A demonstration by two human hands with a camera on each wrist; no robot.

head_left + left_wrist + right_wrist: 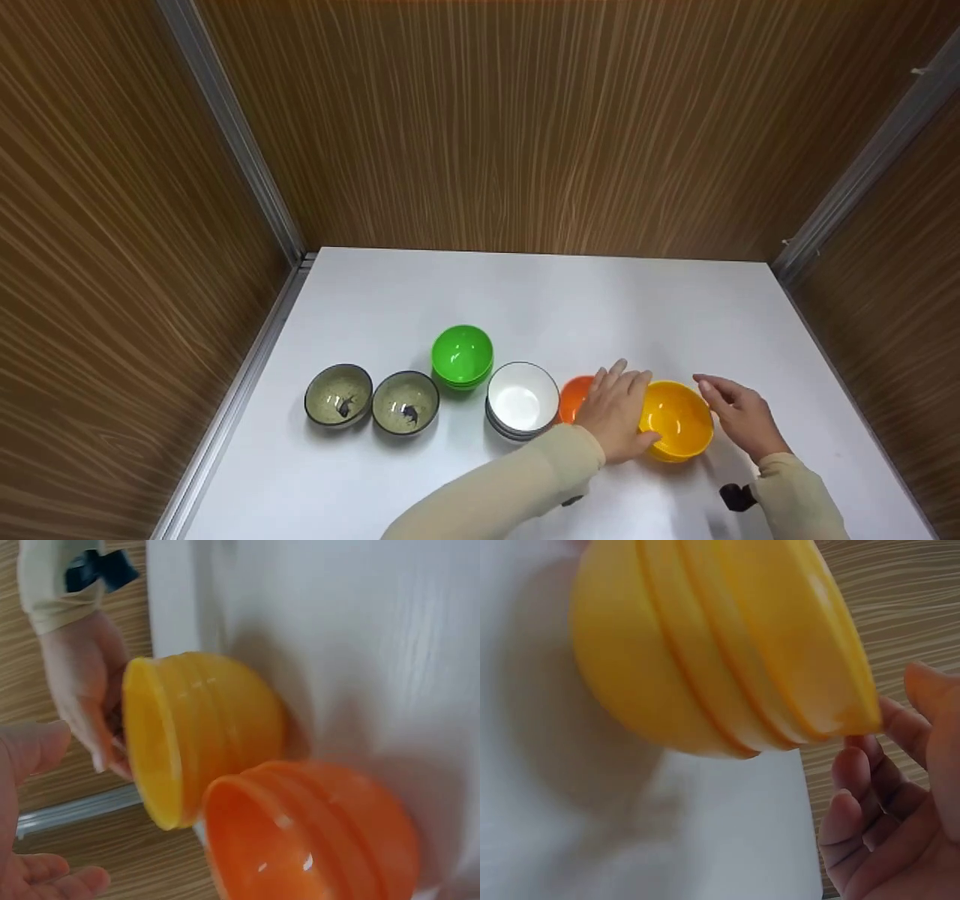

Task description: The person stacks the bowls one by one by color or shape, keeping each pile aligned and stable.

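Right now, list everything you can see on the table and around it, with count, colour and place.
patterned bowls: two, dull green inside with dark rims and a dark mark, side by side at the left end of the row
green bowls: a small stack, bright green, set a little behind the row
white bowls: a stack, white inside with dark rims, mid-row
orange bowl: one, orange, partly hidden behind the left hand
yellow bowls: a nested stack, yellow, between the two hands
table: one, white
wall panels: wood-grain brown, on three sides
left hand: on the yellow stack's left side
right hand: beside the stack's right side
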